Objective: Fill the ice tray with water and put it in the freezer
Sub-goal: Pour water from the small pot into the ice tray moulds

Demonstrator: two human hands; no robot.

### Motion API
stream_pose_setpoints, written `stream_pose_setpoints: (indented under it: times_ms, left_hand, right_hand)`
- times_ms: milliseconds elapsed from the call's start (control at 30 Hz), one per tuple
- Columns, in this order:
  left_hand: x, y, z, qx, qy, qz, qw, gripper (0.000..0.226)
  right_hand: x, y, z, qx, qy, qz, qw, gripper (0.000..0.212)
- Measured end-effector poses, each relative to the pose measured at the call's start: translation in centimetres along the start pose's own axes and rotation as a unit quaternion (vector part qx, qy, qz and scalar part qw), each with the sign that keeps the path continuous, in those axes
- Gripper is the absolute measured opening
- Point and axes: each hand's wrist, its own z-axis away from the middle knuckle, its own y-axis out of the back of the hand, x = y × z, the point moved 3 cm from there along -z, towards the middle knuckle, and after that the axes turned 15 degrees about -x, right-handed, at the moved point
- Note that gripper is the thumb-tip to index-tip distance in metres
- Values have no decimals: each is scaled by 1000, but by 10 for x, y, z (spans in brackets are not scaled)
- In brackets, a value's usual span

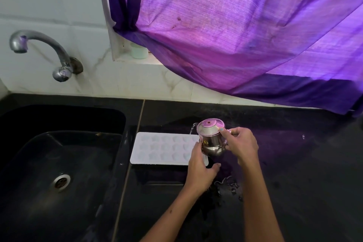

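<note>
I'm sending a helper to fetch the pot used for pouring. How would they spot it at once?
Start at the black sink and move right along the black counter to the white ice tray. Over its right end the right hand holds a small steel kettle by the handle. It is the only shiny, round-bellied, lidded thing there.

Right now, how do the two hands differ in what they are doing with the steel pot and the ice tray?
The right hand grips the steel pot by its handle side, thumb pressed near the lid; the left hand lies under and beside the pot's belly, fingers relaxed. The right hand sits higher and farther back; the left hand lies lower, over the near right corner of the ice tray. Both touch the tilted pot as water leaves its spout.
</note>
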Motion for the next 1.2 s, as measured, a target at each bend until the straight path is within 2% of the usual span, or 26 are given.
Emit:
stream_pose_setpoints:
  times_ms: [167, 533, 667, 833, 933, 1200]
  left_hand:
    - [1, 0, -4, 2, 6, -6, 1000, 68]
    - [0, 6, -5, 4, 22, -3, 1000, 72]
    - [0, 11, -4, 5, 17, 4, 1000, 65]
    - [4, 13, 0, 18, 2, 18, 1000, 80]
    - [5, 15, 2, 37, -9, 25, 999, 79]
    - [0, 17, 4, 59, 4, 48, 997, 80]
  right_hand:
    - [-7, 2, -3, 3, 9, 30, 1000, 36]
    - [-10, 1, -1, -6, 10, 28, 1000, 29]
    - [-8, 2, 1, -6, 8, -11, 1000, 27]
    - [-6, 2, 1, -25, 19, -95, 995, 26]
    - [-8, -1, 1, -32, 24, -114, 993, 25]
    - [-21, -15, 2, -38, 28, -20, 999, 23]
